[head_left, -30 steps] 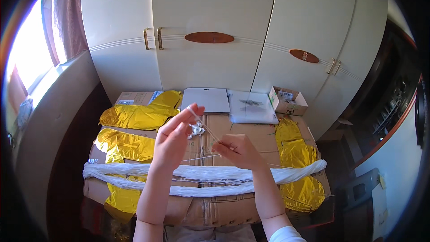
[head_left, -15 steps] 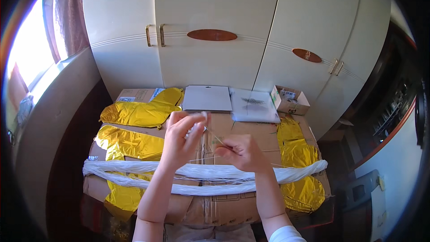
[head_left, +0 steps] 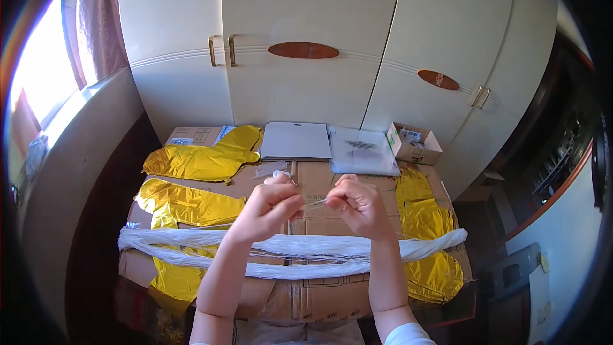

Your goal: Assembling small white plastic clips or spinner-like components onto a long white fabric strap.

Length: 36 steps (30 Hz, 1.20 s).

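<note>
A short length of thin white string [head_left: 315, 204] is stretched between my hands over the middle of the cardboard surface. My left hand [head_left: 271, 207] is closed around one end of it, fingers curled. The other end is pinched between thumb and forefinger of my right hand [head_left: 359, 207]. Below both hands a long looped skein of white string [head_left: 313, 241] lies from left to right, and my forearms pass over it. Just beyond my left hand sits a small white item [head_left: 279, 173], partly hidden, beside a small clear packet [head_left: 265, 170].
Flat gold foil balloons lie at the left [head_left: 198, 161] and the right [head_left: 424, 217], some under the skein. Along the back are a grey-white flat board [head_left: 295, 140], a stack of clear plastic bags [head_left: 363, 153] and a small open box [head_left: 418, 147]. Cabinets [head_left: 306, 0] stand behind.
My left hand has curled from spread fingers into a closed grip and come down a little. My right hand has turned and risen slightly. The string between them is now nearly level.
</note>
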Each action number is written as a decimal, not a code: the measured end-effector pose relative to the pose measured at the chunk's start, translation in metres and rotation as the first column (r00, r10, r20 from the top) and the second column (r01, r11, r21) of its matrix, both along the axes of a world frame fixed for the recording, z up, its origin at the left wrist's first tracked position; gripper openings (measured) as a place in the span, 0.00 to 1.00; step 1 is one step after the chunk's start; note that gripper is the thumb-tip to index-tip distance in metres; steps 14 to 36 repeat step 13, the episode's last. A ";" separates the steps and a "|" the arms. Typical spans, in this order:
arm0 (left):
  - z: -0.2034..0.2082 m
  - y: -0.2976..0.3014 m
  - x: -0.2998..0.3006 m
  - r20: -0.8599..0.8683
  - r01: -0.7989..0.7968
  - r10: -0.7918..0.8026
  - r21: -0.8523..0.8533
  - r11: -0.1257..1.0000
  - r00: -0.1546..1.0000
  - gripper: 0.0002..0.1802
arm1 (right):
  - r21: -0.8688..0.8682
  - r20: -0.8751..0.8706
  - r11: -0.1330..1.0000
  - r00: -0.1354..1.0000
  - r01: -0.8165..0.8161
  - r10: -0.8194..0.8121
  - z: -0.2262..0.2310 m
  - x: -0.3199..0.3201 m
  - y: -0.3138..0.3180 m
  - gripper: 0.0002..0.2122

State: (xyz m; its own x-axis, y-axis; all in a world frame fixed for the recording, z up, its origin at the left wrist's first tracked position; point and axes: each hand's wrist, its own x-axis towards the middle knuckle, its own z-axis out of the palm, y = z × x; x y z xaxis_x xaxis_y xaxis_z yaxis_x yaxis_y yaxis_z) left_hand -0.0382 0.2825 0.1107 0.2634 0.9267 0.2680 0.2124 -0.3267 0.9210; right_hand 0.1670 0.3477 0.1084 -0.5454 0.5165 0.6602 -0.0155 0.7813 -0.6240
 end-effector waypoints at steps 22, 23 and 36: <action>-0.007 0.006 0.000 0.496 0.289 -0.291 0.084 0.954 0.818 0.05 | -0.275 0.053 0.960 0.998 0.050 -0.036 0.003 -0.001 -0.005 0.06; -0.007 0.006 0.000 0.496 0.289 -0.291 0.084 0.954 0.818 0.05 | -0.275 0.053 0.960 0.998 0.050 -0.036 0.003 -0.001 -0.005 0.06; -0.007 0.006 0.000 0.496 0.289 -0.291 0.084 0.954 0.818 0.05 | -0.275 0.053 0.960 0.998 0.050 -0.036 0.003 -0.001 -0.005 0.06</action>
